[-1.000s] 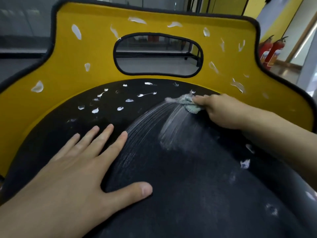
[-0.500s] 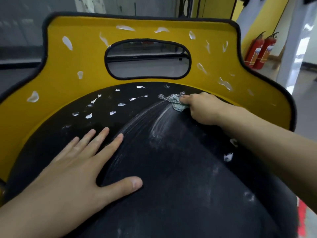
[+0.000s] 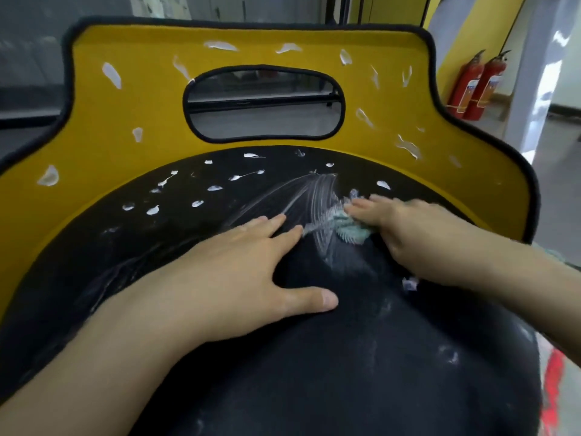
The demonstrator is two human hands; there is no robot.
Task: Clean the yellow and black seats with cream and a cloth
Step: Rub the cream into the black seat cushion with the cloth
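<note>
the seat (image 3: 125,127) fills the view, its long axis running away from the person and its notched top edge farthest off. it has a yellow border with dark piping, a black centre panel (image 3: 345,357), white cream dabs (image 3: 111,74) scattered about and smeared streaks (image 3: 314,196). the right hand (image 3: 408,228) grips a bunched teal cloth (image 3: 349,230) on the black panel. the left hand (image 3: 239,272) rests flat just beside it, fingers spread.
</note>
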